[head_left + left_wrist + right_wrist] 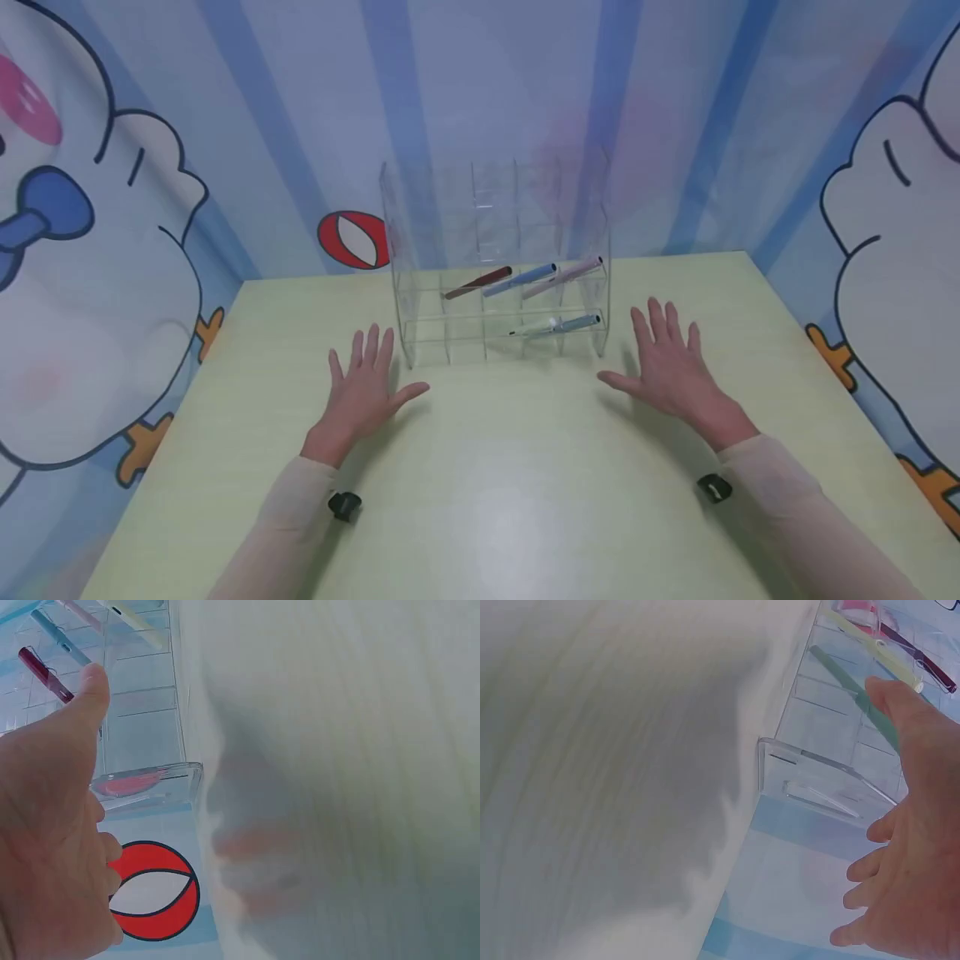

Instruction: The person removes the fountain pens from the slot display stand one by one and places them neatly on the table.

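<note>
A clear acrylic pen rack (405, 333) stands at the back middle of the table. On its higher tier lie a dark red pen (477, 283), a blue pen (520, 280) and a lilac pen (562, 278). The lower tier holds a pale yellow pen (534, 328) and a teal pen (579, 323), side by side towards the right. My left hand (362, 396) is spread at the rack's front left, holding nothing. Likewise spread and bare, my right hand (671, 371) is off the rack's right side. In the right wrist view its thumb overlaps the green-looking teal pen (855, 696).
The pale yellow table (495, 483) reaches back to a blue striped backdrop (495, 75) with cartoon figures and a red-and-white ball (352, 240). Each wrist carries a small black device, one on the left (345, 506) and one on the right (715, 488).
</note>
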`<action>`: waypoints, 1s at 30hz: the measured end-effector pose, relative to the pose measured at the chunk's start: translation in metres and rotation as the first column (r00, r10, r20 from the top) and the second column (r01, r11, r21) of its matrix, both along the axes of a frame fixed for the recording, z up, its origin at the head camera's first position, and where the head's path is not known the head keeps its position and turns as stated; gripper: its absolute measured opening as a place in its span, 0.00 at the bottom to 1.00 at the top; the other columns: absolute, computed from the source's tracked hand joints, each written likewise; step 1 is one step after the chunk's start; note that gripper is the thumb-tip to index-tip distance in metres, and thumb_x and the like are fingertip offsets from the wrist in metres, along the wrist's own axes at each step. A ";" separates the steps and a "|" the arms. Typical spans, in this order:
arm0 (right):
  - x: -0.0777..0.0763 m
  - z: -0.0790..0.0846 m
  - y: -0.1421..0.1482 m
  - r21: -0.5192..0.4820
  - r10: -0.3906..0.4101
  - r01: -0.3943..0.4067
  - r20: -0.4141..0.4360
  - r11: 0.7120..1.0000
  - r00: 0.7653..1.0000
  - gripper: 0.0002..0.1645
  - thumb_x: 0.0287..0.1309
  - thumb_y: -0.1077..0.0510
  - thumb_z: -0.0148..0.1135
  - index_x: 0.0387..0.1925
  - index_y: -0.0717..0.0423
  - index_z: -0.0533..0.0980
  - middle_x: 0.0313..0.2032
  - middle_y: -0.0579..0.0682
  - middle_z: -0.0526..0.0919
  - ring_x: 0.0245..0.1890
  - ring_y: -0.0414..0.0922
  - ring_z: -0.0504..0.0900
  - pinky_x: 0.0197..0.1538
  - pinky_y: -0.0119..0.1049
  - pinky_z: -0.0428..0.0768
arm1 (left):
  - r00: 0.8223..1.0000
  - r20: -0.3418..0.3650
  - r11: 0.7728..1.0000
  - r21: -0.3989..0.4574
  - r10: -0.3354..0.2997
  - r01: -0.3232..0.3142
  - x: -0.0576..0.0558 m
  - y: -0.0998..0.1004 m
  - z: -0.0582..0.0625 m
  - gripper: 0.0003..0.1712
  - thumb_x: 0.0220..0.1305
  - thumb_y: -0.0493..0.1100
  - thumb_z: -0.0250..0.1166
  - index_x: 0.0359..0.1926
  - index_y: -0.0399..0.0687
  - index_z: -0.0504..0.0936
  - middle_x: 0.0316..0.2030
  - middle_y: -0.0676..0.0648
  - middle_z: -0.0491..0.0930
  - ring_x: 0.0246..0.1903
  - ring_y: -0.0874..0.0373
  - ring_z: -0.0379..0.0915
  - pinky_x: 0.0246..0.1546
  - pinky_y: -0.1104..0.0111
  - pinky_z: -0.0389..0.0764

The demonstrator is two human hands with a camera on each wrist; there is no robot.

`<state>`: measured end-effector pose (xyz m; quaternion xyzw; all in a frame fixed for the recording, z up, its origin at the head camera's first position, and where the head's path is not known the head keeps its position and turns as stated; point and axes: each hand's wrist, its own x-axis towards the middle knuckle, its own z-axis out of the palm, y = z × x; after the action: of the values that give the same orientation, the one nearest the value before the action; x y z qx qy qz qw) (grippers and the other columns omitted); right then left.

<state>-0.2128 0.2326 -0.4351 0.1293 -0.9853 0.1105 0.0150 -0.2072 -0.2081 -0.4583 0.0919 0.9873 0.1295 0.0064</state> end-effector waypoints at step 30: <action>-0.022 0.027 -0.031 -0.569 -0.025 -0.085 -0.182 0.818 0.983 0.54 0.65 0.41 0.63 0.78 0.59 0.45 0.75 0.62 0.54 0.73 0.60 0.56 0.67 0.62 0.61 | 0.998 0.024 0.716 0.698 -0.059 0.025 -0.024 0.013 -0.010 0.47 0.78 0.56 0.48 0.79 0.49 0.27 0.77 0.36 0.46 0.74 0.43 0.48 0.71 0.49 0.54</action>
<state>-0.2347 0.2019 -0.4079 0.1438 -0.8984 0.3902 0.1412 -0.2315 -0.1954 -0.4682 0.1071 0.8632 0.4933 -0.0035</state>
